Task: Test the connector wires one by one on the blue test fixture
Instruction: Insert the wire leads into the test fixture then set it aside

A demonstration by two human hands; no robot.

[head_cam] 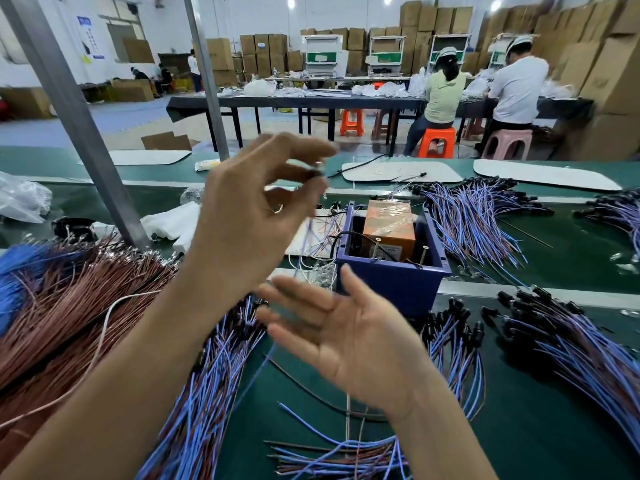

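The blue test fixture (391, 285) is an open box holding an orange block (389, 226), set mid-table on the green belt. My left hand (256, 206) is raised to the left of it and above it. Its thumb and fingertips pinch the black end of a connector wire (314, 174), whose blurred blue lead hangs down toward the table. My right hand (349, 330) hovers lower, in front of the fixture, palm up with straight fingers and nothing in it. Piles of blue-and-brown connector wires lie at the bottom left (207, 393), at the right (571, 341) and behind the fixture (478, 216).
A thick heap of brown wires (69, 299) fills the left side. A grey metal post (79, 123) rises from the table at left. Thin white leads (315, 265) trail left of the fixture. White pads (401, 171) lie on the far belt. People sit at a far table.
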